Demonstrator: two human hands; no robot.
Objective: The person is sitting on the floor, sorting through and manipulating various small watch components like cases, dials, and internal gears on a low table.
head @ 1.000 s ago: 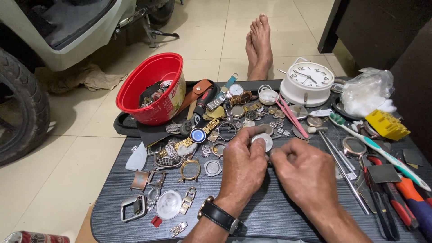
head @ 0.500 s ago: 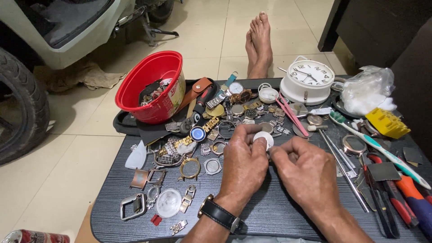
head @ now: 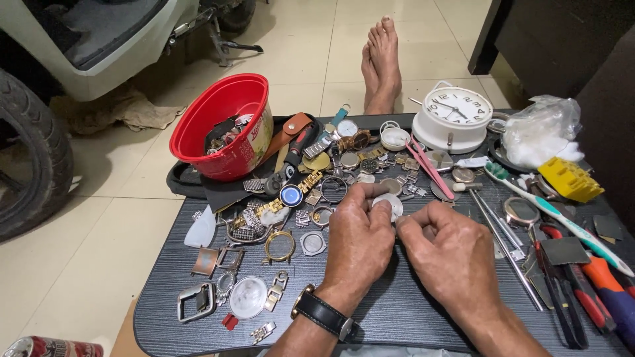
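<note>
Both hands pinch one small round white watch part [head: 387,205] above the tabletop [head: 397,311].

From my remote view, my left hand [head: 360,241] holds the disc between thumb and fingertips, grip closed on it; my right hand [head: 450,254] is curled tight beside it, fingertips meeting at the disc's edge, though I cannot tell whether they hold a tool. Work looks mid-way, I judge: the part is off the tabletop, while loose cases, a gold watch bezel [head: 280,246] and bands lie unsorted nearby.
</note>
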